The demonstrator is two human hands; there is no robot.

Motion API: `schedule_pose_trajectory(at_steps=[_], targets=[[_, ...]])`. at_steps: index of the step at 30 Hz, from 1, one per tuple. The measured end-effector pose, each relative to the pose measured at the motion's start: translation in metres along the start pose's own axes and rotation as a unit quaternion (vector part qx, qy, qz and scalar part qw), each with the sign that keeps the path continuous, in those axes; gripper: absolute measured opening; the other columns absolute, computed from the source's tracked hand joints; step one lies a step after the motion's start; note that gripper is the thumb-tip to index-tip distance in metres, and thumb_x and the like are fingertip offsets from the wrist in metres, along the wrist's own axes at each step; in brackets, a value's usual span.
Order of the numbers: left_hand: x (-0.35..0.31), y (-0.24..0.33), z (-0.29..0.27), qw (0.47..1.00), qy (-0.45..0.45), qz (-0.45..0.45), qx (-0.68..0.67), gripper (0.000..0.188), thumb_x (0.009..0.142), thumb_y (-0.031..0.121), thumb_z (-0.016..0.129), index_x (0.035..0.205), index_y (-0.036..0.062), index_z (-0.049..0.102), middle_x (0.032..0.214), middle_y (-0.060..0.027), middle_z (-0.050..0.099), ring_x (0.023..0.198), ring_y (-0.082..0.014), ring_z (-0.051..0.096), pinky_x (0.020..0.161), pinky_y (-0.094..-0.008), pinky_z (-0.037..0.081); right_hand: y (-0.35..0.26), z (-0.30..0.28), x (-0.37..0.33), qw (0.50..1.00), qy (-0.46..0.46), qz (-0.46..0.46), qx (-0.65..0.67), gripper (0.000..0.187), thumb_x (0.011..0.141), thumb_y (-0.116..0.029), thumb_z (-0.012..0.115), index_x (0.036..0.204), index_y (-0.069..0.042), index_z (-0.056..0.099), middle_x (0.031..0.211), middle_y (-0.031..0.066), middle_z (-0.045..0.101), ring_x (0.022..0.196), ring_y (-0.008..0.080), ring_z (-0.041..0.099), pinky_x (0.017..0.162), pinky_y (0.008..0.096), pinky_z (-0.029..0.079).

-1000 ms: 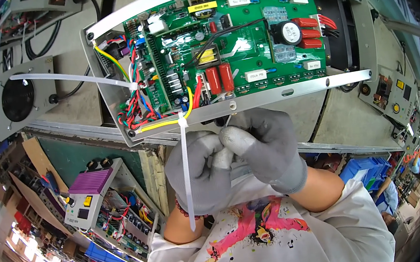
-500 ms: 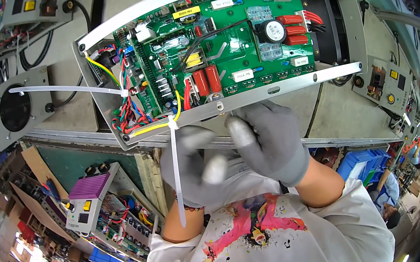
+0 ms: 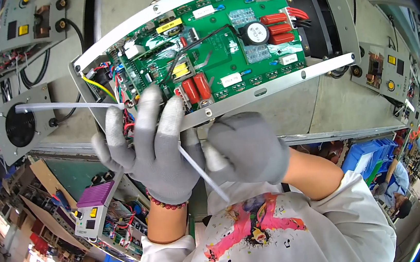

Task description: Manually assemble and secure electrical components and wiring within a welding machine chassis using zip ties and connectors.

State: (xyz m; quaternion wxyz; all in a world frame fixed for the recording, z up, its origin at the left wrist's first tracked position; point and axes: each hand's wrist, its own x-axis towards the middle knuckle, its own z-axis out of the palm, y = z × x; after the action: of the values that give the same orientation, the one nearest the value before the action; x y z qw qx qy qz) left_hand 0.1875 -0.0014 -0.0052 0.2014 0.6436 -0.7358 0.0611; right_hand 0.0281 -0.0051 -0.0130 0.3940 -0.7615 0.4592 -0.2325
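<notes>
A long metal chassis (image 3: 288, 87) holding a green circuit board (image 3: 222, 54) lies before me on the bench. My left hand (image 3: 157, 147), in a grey glove with pale fingertips, reaches over its near left corner. The fingers are spread across the wiring and the chassis edge, hiding much of both. From beside the left thumb a white cable tie (image 3: 202, 172) slants down toward my shirt. A second cable tie (image 3: 69, 104) sticks out leftward from the wire bundle. Just below the near rail my gloved right hand (image 3: 250, 147) is closed, its fingertips turned inward and their contents hidden.
A grey panel with a round black fan (image 3: 20, 124) stands at left. Opened units sit at the upper left and at right (image 3: 382, 77). Below left is another unit with a purple heatsink (image 3: 95, 194). Blue bins (image 3: 366, 160) and another person (image 3: 398, 187) are at lower right.
My left hand has risen from below the rail onto the wiring, fingers spreading. The right hand has drawn slightly left and down. The near cable tie now slants rightward, and the chassis appears shifted left.
</notes>
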Motion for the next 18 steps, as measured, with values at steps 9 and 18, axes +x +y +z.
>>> schedule_pose_trajectory(at_steps=[9,18], targets=[[0.001,-0.002,0.001,0.999,-0.011,0.044,-0.004,0.052,0.077,0.044,0.078,0.111,0.0085,0.062,0.103,-0.0050,0.067,0.122,-0.0333,0.048,0.103,-0.0426,0.034,0.030,-0.035,-0.017,0.974,0.062,0.011,-0.219,0.014,0.065,-0.021,0.066,0.071,-0.010,0.059,0.067,0.0092,0.057,0.059,0.0253,0.061,0.056,0.0388,0.048],[0.001,0.002,0.009,0.999,0.020,0.018,-0.021,0.038,0.085,0.049,0.066,0.105,0.0163,0.066,0.102,-0.0007,0.069,0.117,-0.0298,0.052,0.104,-0.0416,0.027,-0.008,0.010,-0.010,0.998,0.045,-0.020,0.031,0.023,0.066,-0.020,0.072,0.076,-0.008,0.056,0.071,0.0094,0.055,0.060,0.0308,0.057,0.054,0.0410,0.045]])
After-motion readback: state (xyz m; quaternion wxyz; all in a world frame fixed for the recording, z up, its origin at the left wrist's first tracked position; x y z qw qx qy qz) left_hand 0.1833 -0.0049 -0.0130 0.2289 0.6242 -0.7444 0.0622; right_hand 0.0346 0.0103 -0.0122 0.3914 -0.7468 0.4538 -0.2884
